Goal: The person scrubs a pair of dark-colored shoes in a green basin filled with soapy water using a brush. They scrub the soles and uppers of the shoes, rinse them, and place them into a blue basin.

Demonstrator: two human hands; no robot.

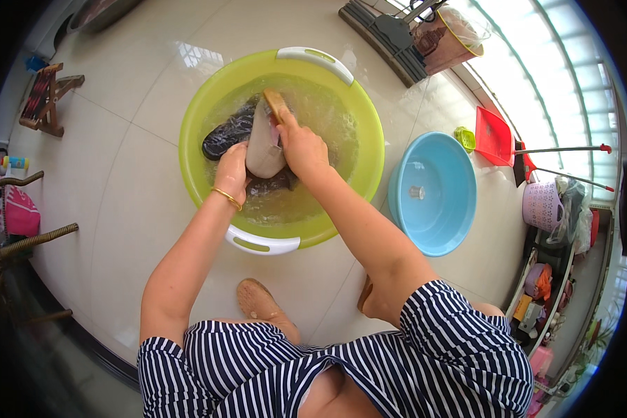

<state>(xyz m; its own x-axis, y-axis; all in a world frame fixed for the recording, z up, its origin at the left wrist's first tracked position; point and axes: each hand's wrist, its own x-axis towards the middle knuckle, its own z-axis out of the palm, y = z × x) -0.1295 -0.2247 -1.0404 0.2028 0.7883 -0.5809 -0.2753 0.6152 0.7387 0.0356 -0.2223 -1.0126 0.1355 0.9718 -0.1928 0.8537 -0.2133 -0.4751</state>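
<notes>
A large lime-green plastic basin (363, 172) with white handles stands on the floor before me, holding cloudy water. Above the water, my left hand (233, 170) grips a pale grey shoe (264, 138) by its side, sole turned up towards me. In my right hand (303, 146) is a brush with a yellowish wooden back (275, 104), against the right side of the shoe; its bristles are mostly hidden. A wet black shoe (230, 133) lies in the water to the left. Something dark (269, 186), too covered to identify, sits under the grey shoe.
To the right stands a light-blue basin (439, 193) with a small clear object (417, 193) in it. Beyond are a red dustpan (494, 136), a floor squeegee or broom head (386, 39) and a waste bin (444, 44). A folding wooden stool (47, 102) is at far left.
</notes>
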